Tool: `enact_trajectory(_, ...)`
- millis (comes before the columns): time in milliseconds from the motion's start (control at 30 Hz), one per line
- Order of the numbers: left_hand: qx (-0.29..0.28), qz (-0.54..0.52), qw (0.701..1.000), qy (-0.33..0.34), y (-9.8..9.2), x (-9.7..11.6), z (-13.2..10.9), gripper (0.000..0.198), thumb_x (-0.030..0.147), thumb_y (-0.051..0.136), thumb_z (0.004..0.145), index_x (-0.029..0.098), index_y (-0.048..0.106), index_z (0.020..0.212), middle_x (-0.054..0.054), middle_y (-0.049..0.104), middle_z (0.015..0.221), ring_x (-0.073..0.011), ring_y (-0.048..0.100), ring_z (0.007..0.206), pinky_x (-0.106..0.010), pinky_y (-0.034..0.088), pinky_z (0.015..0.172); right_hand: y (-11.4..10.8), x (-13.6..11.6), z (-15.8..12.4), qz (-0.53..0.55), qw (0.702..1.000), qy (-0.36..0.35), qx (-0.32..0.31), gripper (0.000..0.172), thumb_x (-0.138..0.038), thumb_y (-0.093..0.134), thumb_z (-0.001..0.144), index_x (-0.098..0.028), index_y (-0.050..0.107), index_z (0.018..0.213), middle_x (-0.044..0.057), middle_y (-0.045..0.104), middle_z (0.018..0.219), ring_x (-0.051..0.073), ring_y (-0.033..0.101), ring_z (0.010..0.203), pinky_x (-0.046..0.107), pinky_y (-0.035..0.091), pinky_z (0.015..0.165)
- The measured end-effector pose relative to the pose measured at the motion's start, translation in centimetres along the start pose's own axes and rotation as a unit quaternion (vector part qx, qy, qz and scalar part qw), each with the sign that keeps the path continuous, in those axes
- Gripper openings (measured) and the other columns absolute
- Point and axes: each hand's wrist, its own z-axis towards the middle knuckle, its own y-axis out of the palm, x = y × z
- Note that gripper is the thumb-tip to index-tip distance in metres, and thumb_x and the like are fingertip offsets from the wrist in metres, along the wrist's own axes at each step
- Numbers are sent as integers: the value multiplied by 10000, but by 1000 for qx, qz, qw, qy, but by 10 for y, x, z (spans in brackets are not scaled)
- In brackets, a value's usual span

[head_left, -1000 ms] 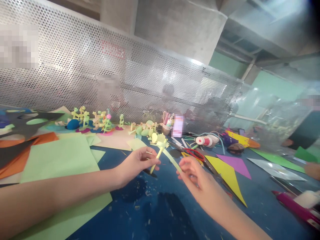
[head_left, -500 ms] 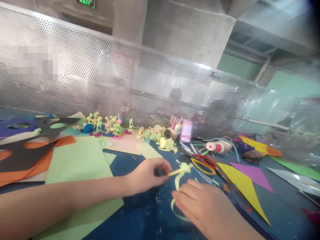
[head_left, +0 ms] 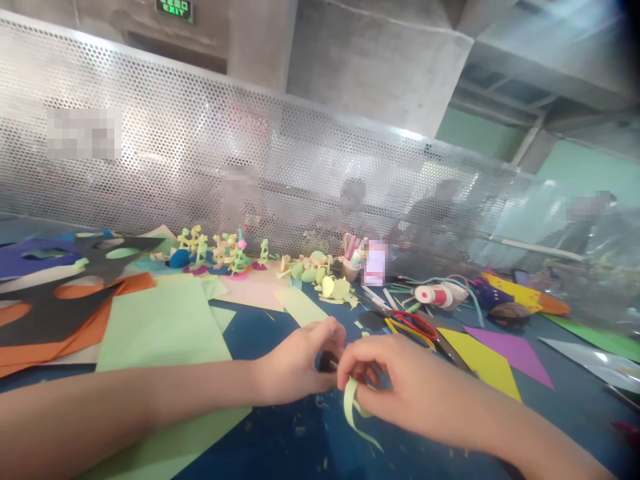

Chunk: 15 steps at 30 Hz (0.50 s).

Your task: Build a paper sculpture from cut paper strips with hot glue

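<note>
Over the blue table (head_left: 295, 433), my left hand (head_left: 297, 363) is curled, thumb and fingertips closed at a small piece whose shape is mostly hidden between the hands. My right hand (head_left: 387, 373) meets it from the right, its fingers pinched on a pale green paper strip (head_left: 351, 407). The strip curls down from the right fingertips towards the tabletop. Both hands' fingertips are nearly touching. A large light green sheet (head_left: 163, 323) lies beneath and beyond my left forearm.
Scissors with red and yellow handles (head_left: 413, 325) lie beyond my right hand. Yellow (head_left: 483, 360) and purple (head_left: 515, 350) paper are at the right. A glue bottle (head_left: 435, 295), paper figures (head_left: 240, 253) and a phone (head_left: 375, 263) stand or lie further back.
My right hand has risen from beside the strip and come to my left fingertips, now pinching the strip. The yellowish stick and star-shaped piece seen earlier are now mostly covered.
</note>
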Motion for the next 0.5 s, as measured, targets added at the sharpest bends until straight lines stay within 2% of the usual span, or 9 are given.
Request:
enact_trajectory(67, 1, -3, 1000, 9, 0, 2, 0, 282, 141, 602, 687, 200, 401, 876, -35, 622, 883, -168, 591, 808, -278, 439, 706, -8, 6, 3, 99, 993, 44, -40, 132, -174, 544, 733, -231, 658, 769, -24, 595, 639, 99, 509, 553, 199, 364, 487)
enact_trajectory(133, 6, -13, 1000, 18, 0, 3, 0, 276, 157, 599, 703, 200, 392, 880, -42, 643, 870, -167, 598, 805, -291, 445, 722, -11, 16, 7, 212, 972, 81, -64, 68, -245, 605, 726, -206, 647, 762, -17, 603, 663, 98, 518, 579, 196, 385, 517)
enact_trajectory(167, 7, -19, 1000, 20, 1, 3, 0, 278, 157, 598, 707, 202, 386, 881, -43, 656, 859, -166, 599, 803, -299, 446, 733, -11, 22, 10, 267, 956, 99, -64, 92, -275, 634, 715, -195, 639, 760, -15, 606, 683, 94, 519, 593, 193, 392, 537)
enact_trajectory(300, 7, -48, 999, 17, 2, 3, 0, 286, 132, 586, 715, 211, 366, 880, -47, 689, 854, -164, 595, 806, -323, 442, 759, 1, 44, 16, 436, 885, 163, -5, 239, -399, 659, 703, -171, 610, 756, -43, 534, 609, 55, 435, 508, 170, 354, 504)
enact_trajectory(367, 10, -75, 997, 4, 3, 2, 0, 280, 140, 579, 726, 216, 356, 877, -45, 691, 860, -155, 591, 776, -302, 449, 698, 11, 50, 18, 480, 858, 182, 16, 299, -460, 635, 709, -164, 591, 709, -52, 494, 551, 52, 403, 467, 170, 327, 468)
enact_trajectory(467, 17, -107, 994, -28, 3, 2, 0, 285, 142, 577, 726, 220, 345, 872, -42, 685, 880, -149, 578, 770, -245, 424, 574, 24, 54, 19, 516, 830, 207, 47, 322, -473, 627, 705, -162, 558, 653, -35, 507, 554, 62, 433, 477, 175, 322, 454)
enact_trajectory(500, 19, -112, 993, -35, 2, 2, 0, 287, 142, 577, 727, 221, 342, 871, -41, 683, 887, -150, 573, 779, -231, 411, 549, 27, 54, 20, 505, 836, 206, 68, 321, -467, 623, 707, -163, 545, 641, -33, 503, 553, 64, 436, 476, 177, 324, 451)
